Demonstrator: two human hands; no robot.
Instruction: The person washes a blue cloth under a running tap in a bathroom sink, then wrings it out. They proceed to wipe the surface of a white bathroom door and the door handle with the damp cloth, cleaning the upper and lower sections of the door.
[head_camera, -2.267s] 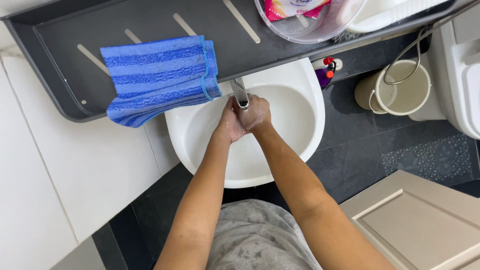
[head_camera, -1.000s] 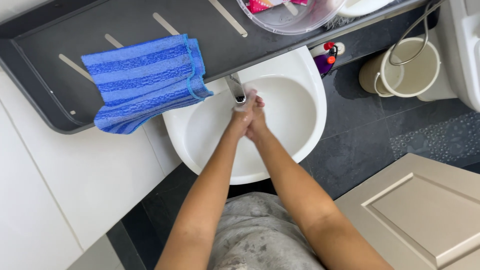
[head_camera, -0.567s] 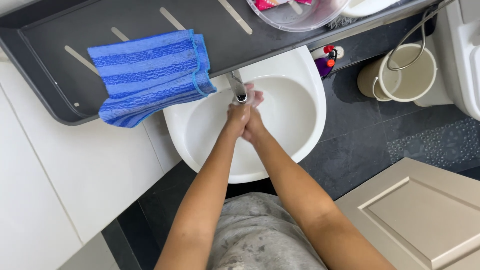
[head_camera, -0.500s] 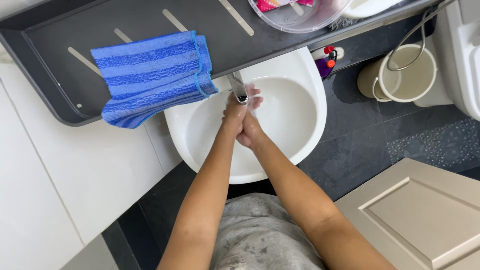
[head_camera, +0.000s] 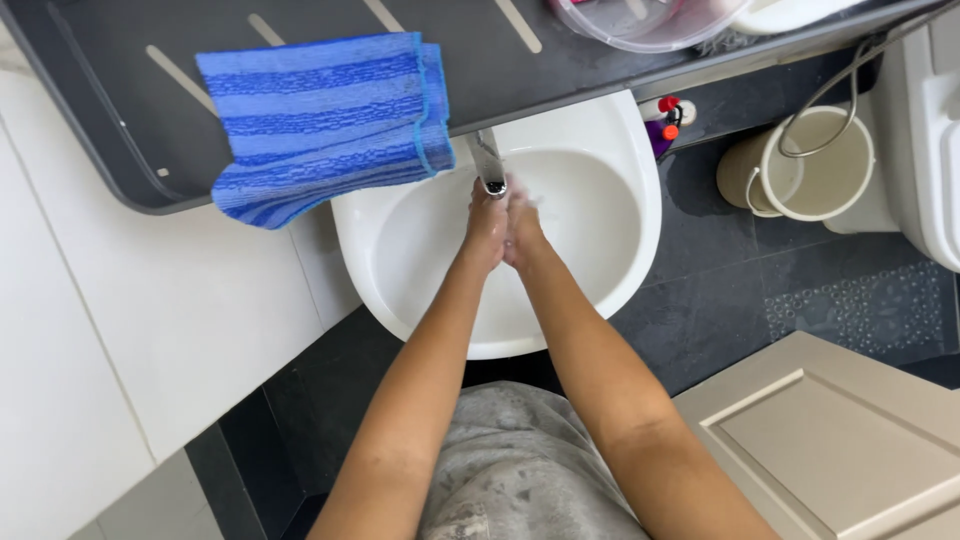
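Observation:
My left hand (head_camera: 484, 228) and my right hand (head_camera: 524, 226) are pressed together, palm against palm, just under the spout of the metal tap (head_camera: 488, 160). Water runs over them above the white round basin (head_camera: 600, 290). Neither hand holds an object. A folded blue striped towel (head_camera: 325, 115) lies on the dark grey shelf (head_camera: 110, 110) to the left of the tap, one corner hanging over the shelf's edge.
A clear plastic bowl (head_camera: 650, 20) stands on the shelf at the back right. A beige bucket (head_camera: 810, 165) with a hose, a small bottle (head_camera: 662, 125) and a white toilet (head_camera: 935, 130) are on the dark floor. A beige cabinet door (head_camera: 840, 440) is at lower right.
My clasped hands have rubbed against each other under the tap and now lie flat together, fingers stretched toward the spout. The towel has not moved.

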